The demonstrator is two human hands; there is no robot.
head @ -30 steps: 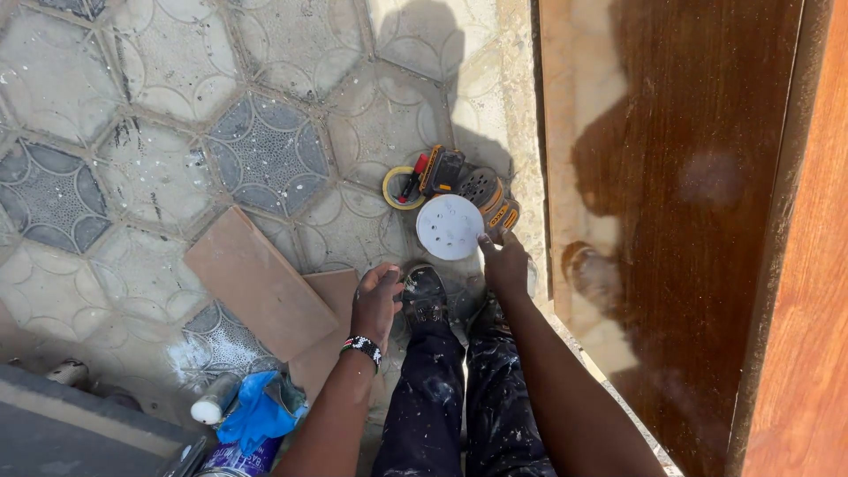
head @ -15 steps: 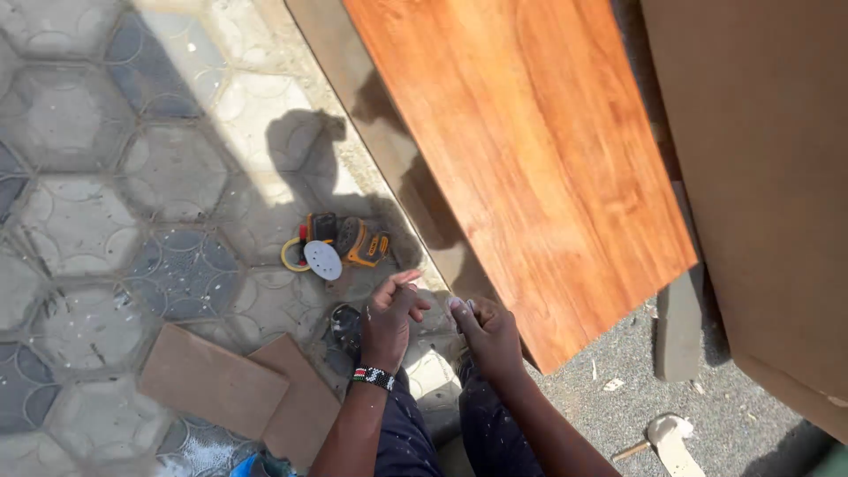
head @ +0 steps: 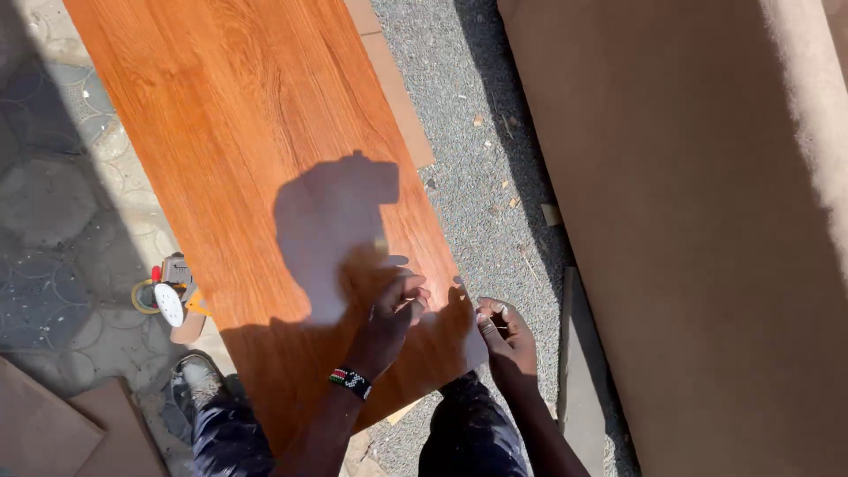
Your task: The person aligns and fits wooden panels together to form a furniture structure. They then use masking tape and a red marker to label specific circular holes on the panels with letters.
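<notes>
Since the earlier frame both hands rose from the floor sander to the board | wood board [head: 256, 168]: large, stiff, likely heavy, glossy-slick, grip near edge | left hand [head: 393, 318] loosely curled on it | right hand [head: 505, 340] pinching something small beside the corner | sander [head: 168, 296] on floor, left.

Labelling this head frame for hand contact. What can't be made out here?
- Left hand: palm side hidden by its own back; whether it holds anything is unclear.
- Right hand: something small and pale at the fingertips, too small to identify.
- Board: far end cut off by the top edge.
- Sander: partly hidden behind the board's edge.
- Shoe: in shadow, detail lost.
</notes>
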